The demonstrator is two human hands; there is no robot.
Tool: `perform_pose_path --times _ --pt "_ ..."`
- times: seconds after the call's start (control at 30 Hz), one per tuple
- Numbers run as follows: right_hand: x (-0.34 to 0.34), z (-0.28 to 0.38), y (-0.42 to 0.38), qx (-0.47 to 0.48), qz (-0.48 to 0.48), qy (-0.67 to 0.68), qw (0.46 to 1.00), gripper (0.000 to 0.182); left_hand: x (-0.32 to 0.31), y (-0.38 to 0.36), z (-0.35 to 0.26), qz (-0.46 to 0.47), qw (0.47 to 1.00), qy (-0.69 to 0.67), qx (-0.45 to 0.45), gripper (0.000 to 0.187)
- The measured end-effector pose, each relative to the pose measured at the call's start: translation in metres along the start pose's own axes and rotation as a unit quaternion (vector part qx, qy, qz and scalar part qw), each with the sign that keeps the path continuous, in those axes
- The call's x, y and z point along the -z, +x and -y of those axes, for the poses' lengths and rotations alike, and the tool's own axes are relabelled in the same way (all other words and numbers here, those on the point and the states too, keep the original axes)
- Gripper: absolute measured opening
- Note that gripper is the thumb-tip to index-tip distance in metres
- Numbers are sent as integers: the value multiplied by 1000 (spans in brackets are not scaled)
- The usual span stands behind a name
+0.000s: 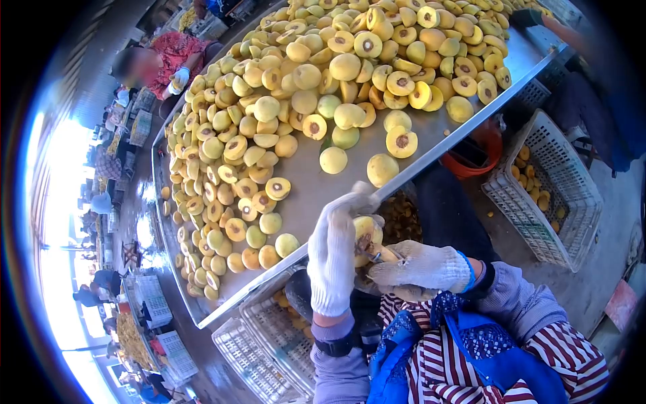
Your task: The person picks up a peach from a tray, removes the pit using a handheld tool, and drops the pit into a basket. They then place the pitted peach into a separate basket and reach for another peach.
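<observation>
My left hand, in a white knitted glove, is closed around a halved yellow peach whose cut face is turned toward my right hand. My right hand, gloved too, grips a small pitting tool; its tip is at the brown centre of the peach half. The exact shape of the tip is hidden. Just beyond my hands, many peach halves lie heaped on a metal table, some cut side up with brown centres showing.
The table's raised metal edge runs close before my hands. A white crate with peach pieces stands at right, near a red bucket. More white crates sit below left. A co-worker sits across the table; another's gloved hand is at upper right.
</observation>
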State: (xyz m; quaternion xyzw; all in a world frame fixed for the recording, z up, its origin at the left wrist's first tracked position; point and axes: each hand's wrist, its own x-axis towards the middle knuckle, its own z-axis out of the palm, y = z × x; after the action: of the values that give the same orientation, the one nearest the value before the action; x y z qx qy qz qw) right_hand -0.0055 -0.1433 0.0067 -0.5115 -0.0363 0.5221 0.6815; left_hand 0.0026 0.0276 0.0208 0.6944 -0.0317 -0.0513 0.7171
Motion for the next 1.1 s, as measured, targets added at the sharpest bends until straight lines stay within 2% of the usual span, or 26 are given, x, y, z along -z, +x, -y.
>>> perform_pose_path --times 0.03,0.17,0.27,0.3,0.4,0.5,0.6,0.7,0.73,0.8,0.83,0.87,0.93,1.0,1.07,1.1 --pt "2 -2 -1 10 14 26 1000 40 -2 -4 9 -16 997 12 -69 49" --pt "-2 -7 0 -29 26 -2 999 42 -16 -21 20 -111 992 5 -63 34" --pt "-7 -23 2 6 52 59 997 45 -4 -21 11 -74 995 58 43 27" --pt "-7 -21 1 -13 68 88 994 42 -7 -20 13 -89 994 57 6 22" --pt "-7 -19 -5 -45 111 163 979 39 -3 -24 6 -64 992 108 2 22" --pt "-9 -25 -6 -26 158 213 964 42 1 -27 2 -42 984 164 -60 22" --pt "-15 -34 -6 -3 206 250 946 40 2 -24 10 -47 942 178 -279 24" --pt "-22 -39 -2 -2 220 262 940 35 -3 -38 9 -22 981 -52 -186 35" --pt "-26 -42 0 -5 211 259 942 33 -3 -41 7 -23 984 -134 -119 40" --pt "-28 -42 1 -18 239 232 943 29 -3 -45 2 -22 955 -295 17 51" --pt "-28 -40 1 -28 275 207 938 27 -6 -40 8 -47 913 -398 75 64" --pt "-28 -35 -2 -30 278 184 942 25 -8 -36 7 -69 876 -466 106 64" --pt "-27 -28 -5 -36 275 156 948 26 2 -40 3 -142 940 -290 110 64" --pt "-23 -26 -5 -50 263 148 952 28 22 -46 2 -152 945 -276 85 63" --pt "-29 -18 -6 -63 257 116 957 33 53 -58 10 -200 964 -178 0 62" --pt "-28 -16 -5 -83 255 96 959 33 76 -68 21 -287 947 -142 -19 57"
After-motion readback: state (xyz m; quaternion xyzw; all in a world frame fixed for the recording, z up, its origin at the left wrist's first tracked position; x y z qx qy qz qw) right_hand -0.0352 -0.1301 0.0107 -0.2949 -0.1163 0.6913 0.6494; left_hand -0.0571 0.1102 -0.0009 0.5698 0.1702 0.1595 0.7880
